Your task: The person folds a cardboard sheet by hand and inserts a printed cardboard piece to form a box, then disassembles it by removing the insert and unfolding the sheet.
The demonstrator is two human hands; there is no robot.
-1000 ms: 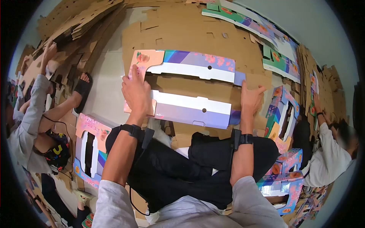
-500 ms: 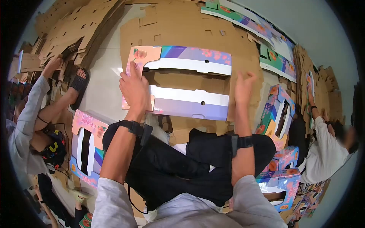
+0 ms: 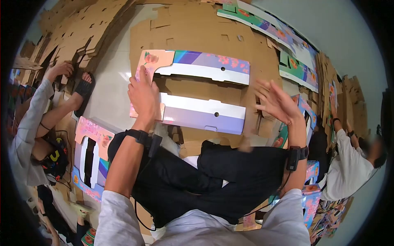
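A partly folded cardboard fruit box (image 3: 205, 119) with peach and blossom print lies in front of my crossed legs, its long opening facing up. At its left end, my left hand (image 3: 143, 96) grips the peach-printed end panel, index finger stretched along the top. My right hand (image 3: 277, 102) is just off the right end, fingers spread and slightly blurred, holding nothing. The right end has no printed cover over it, and a blurred brown flap (image 3: 248, 123) shows there.
Flat brown cardboard (image 3: 197, 24) lies beneath and beyond the box. A folded box (image 3: 88, 160) stands at my left, others at my right. Printed sheets (image 3: 262, 24) lie at the back right. Stacked cardboard (image 3: 82, 33) and a co-worker's hand (image 3: 61, 69) are at left; another person (image 3: 349, 160) sits right.
My right hand has swung outward to the right and its fingers have spread. The box's right end has tipped slightly towards me, while my left hand keeps its hold.
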